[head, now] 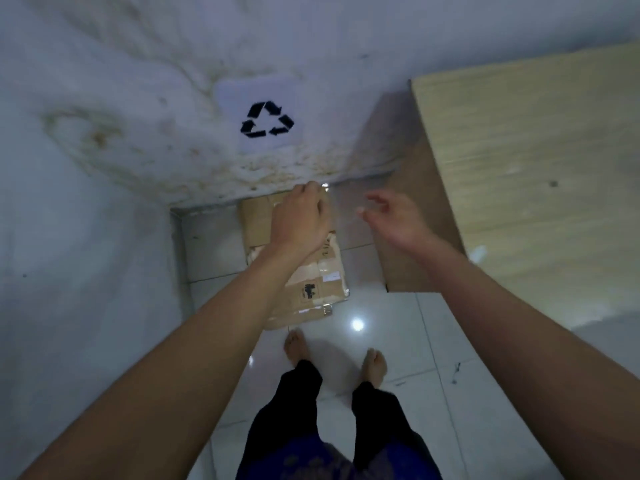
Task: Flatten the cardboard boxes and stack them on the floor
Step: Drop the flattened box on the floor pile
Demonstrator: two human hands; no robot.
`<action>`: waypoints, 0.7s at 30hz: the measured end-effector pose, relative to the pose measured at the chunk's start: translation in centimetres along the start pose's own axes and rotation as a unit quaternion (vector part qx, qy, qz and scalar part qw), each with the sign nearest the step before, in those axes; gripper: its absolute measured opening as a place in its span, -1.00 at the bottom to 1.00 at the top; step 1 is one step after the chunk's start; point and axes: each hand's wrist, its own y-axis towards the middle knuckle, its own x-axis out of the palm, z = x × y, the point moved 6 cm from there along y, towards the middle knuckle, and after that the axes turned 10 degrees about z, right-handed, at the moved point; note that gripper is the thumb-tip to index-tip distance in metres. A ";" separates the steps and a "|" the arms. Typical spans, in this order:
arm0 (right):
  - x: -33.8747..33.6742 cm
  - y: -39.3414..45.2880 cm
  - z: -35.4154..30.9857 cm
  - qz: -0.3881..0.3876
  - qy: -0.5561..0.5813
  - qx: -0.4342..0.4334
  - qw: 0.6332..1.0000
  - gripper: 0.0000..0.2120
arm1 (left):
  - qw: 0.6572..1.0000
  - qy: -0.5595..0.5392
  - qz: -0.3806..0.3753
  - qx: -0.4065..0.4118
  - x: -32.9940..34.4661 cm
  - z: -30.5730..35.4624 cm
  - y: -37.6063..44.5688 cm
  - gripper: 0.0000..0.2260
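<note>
A flattened cardboard box (311, 285) lies on the white tiled floor against the wall, just ahead of my bare feet. It is brown, with strips of shiny tape and a black printed mark. My left hand (301, 220) hovers over its far end with the fingers curled. They pinch what looks like a small glinting piece of clear tape (325, 185). My right hand (391, 220) is to the right of the box, above the floor, blurred, with fingers spread and nothing in it.
A stained white wall with a recycling sign (266, 120) stands straight ahead. A light wooden table (526, 174) fills the right side, its side panel (412, 237) reaching the floor beside the box. Another wall closes the left side. Glossy floor tiles (398, 327) lie around my feet.
</note>
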 end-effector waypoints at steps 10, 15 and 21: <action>-18.7 -9.1 5.6 0.050 -0.060 -0.029 0.997 -0.56 | 0.995 0.005 -0.030 0.092 -3.5 17.4 -4.9 -0.69; -27.6 -12.3 11.5 0.065 -0.073 -0.046 0.994 -0.57 | 0.994 0.011 -0.003 0.111 -2.4 26.5 -8.6 -0.71; -36.2 -13.8 16.5 0.070 -0.082 -0.075 0.991 -0.57 | 0.993 0.045 0.015 0.112 -1.5 36.5 -12.0 -0.61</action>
